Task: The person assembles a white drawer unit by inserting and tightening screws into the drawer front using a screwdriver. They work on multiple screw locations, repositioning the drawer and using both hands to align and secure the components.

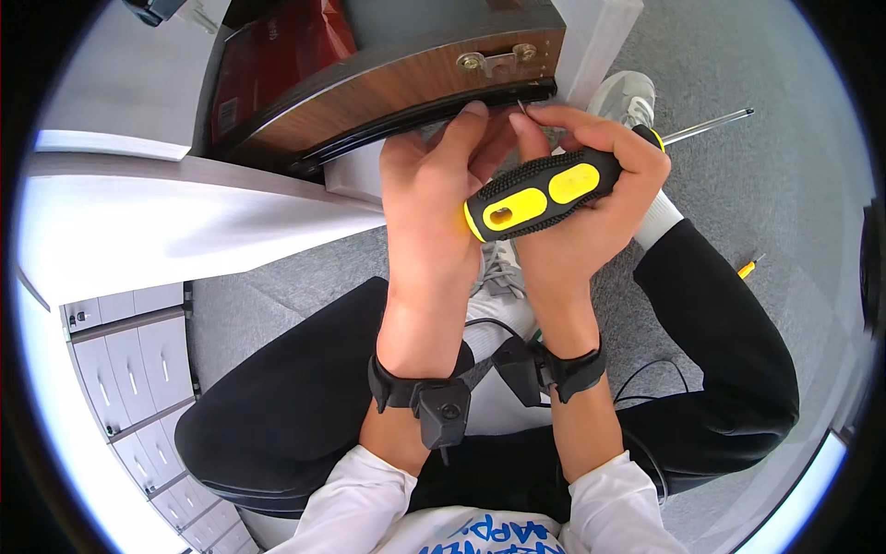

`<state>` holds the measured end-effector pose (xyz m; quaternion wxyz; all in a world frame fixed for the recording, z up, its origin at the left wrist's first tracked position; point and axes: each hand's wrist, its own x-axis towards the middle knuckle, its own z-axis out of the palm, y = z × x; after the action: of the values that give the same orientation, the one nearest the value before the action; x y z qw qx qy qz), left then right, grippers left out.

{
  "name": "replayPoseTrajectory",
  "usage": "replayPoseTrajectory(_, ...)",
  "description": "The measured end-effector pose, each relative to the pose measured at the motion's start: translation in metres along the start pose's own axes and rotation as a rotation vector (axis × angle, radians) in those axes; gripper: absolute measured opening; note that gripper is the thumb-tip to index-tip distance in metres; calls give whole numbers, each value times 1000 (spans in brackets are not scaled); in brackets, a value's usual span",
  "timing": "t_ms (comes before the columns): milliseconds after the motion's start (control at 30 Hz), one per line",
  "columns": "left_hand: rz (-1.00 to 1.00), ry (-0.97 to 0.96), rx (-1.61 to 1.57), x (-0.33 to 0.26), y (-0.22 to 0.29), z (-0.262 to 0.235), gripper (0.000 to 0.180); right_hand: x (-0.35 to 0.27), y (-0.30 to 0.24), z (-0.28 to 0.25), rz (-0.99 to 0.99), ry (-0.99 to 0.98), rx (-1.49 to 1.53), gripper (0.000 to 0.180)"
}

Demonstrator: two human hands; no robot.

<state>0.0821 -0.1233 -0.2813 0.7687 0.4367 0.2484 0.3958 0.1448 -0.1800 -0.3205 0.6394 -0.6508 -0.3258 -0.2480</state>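
A pulled-out wood-grain drawer point(406, 83) has a black metal slide point(388, 125) along its lower edge. My left hand point(429, 185) is closed at that slide, its thumb on the slide and its other fingers partly hidden below. In my right hand point(591, 212) lies a screwdriver point(544, 196) with a black and yellow handle, its shaft pointing right, away from the drawer. The thumb and forefinger of that hand also pinch a small thin metal piece point(521, 108), perhaps a screw, close to the slide's end.
A metal bracket point(498, 63) with two screws sits on the drawer side. Inside the drawer is a red package point(281, 60). An orange-handled tool point(749, 268) lies on the grey carpet at right. White cabinet panels point(185, 222) stand at left; black cables point(655, 365) run by my right leg.
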Motion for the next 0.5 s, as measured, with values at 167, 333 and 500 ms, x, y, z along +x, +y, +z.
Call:
replayPoseTrajectory(167,30,4,67,0,-1,-4,28,0,3,3,-52,39,-64,45)
replayPoseTrajectory(333,14,12,58,1,0,-4,26,0,4,10,-15,82,35,40)
replayPoseTrajectory(500,22,5,66,2,1,-4,25,2,9,11,-84,87,-10,42)
